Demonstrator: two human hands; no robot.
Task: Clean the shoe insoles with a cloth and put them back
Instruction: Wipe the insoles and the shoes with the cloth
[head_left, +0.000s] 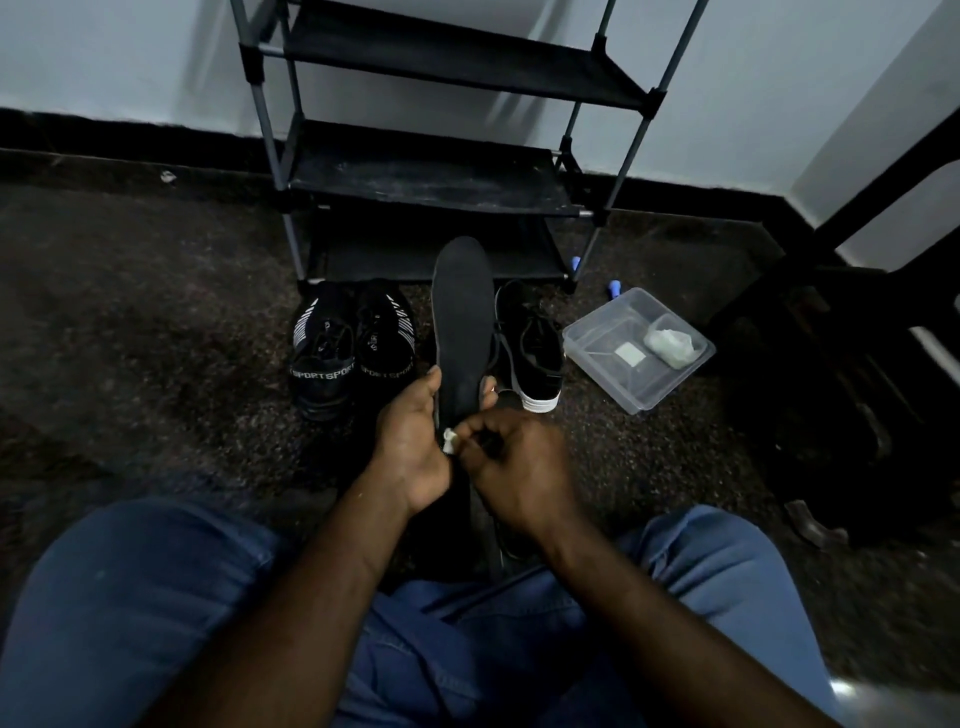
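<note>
Dark carpet (156, 322), left hand (410, 447) gripping insole (462, 322), right hand (519, 467) pinching cloth (450, 439)

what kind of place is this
Likely a corner of a home, perhaps a bedroom or hallway: a fabric-shelf shoe rack stands against the wall, with sport shoes and a black sneaker on the dark carpet before it.

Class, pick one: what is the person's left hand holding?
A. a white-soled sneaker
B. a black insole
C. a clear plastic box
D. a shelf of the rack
B: the left hand grips the black insole near its lower end, while the right hand pinches a small white cloth beside it.
</note>
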